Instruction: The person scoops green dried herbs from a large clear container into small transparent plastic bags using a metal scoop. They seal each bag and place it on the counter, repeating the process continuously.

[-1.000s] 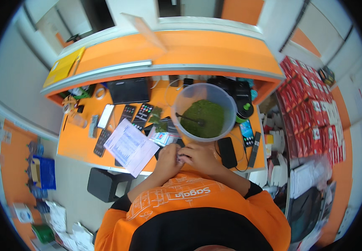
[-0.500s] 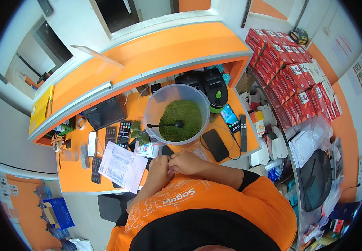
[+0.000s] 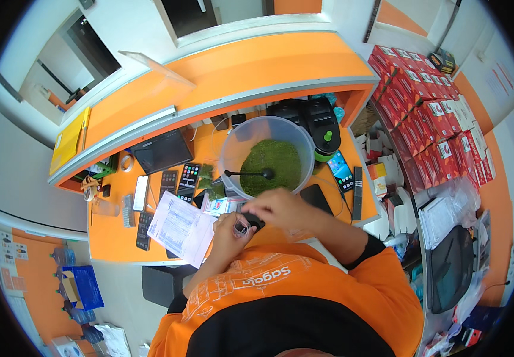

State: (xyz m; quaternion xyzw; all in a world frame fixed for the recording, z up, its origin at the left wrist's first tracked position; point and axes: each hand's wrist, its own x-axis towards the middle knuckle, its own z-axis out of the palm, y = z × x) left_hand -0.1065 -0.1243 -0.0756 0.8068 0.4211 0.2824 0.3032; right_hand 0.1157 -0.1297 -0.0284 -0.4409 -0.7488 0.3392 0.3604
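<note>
My left hand [image 3: 228, 237] is closed round a small clear plastic bag [image 3: 242, 228] at the desk's near edge, its mouth showing as a rounded opening. My right hand [image 3: 282, 207] is raised just right of it, fingers loosely bent and apart, with nothing visible in them. Beyond the hands stands a big translucent plastic tub [image 3: 227, 146] holding green, finely shredded stuff [image 3: 277, 156]. A black long-handled scoop [image 3: 251, 174] lies on that green stuff. Just left of the tub are small clear packets of green stuff [image 3: 207, 174]. A printed paper sheet [image 3: 179, 226] lies left of my left hand.
Several phones lie on the orange desk [image 3: 111, 247], among them a lit phone [image 3: 340, 171] on the right. A black tablet [image 3: 162, 153] and a black-and-green machine [image 3: 322, 128] stand under the raised counter [image 3: 257, 65]. Stacked red boxes [image 3: 429, 113] fill the right shelf.
My right hand has parted from my left and lifted up toward the tub. The opening of the bag in my left hand now shows. The whole view has shifted slightly.
</note>
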